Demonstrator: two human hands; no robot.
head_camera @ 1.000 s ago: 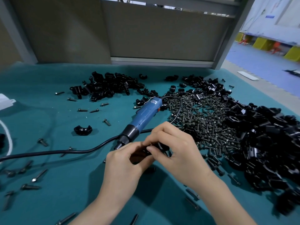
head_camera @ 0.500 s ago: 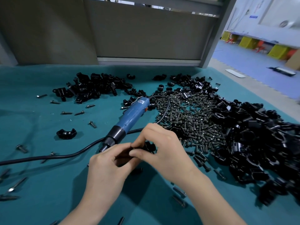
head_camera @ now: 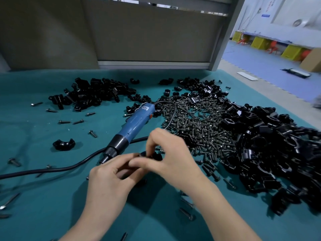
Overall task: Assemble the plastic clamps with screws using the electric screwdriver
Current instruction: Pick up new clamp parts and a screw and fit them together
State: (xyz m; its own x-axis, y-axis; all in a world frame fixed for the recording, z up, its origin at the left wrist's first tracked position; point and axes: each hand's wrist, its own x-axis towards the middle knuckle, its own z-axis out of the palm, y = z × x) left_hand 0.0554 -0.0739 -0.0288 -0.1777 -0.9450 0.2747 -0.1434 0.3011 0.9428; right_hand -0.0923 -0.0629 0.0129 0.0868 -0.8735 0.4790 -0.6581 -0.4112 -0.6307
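Observation:
My left hand (head_camera: 111, 178) and my right hand (head_camera: 172, 157) meet over the green mat and together pinch a small black plastic clamp (head_camera: 152, 156), mostly hidden by the fingers. The blue electric screwdriver (head_camera: 133, 126) lies on the mat just behind my hands, its black tip toward my left hand. A heap of dark screws (head_camera: 199, 126) lies to the right of it. A large pile of black clamp parts (head_camera: 271, 150) fills the right side, and a second pile of clamps (head_camera: 92, 94) lies at the back left.
The screwdriver's black cable (head_camera: 52, 170) runs left across the mat. A single clamp half (head_camera: 64, 144) and loose screws (head_camera: 92, 133) are scattered on the left. A grey partition wall (head_camera: 139, 32) stands behind the table, whose right edge borders an open floor.
The camera view has shifted left and slightly closer. Both hands keep working the clamp; my right hand's fingers have shifted on it.

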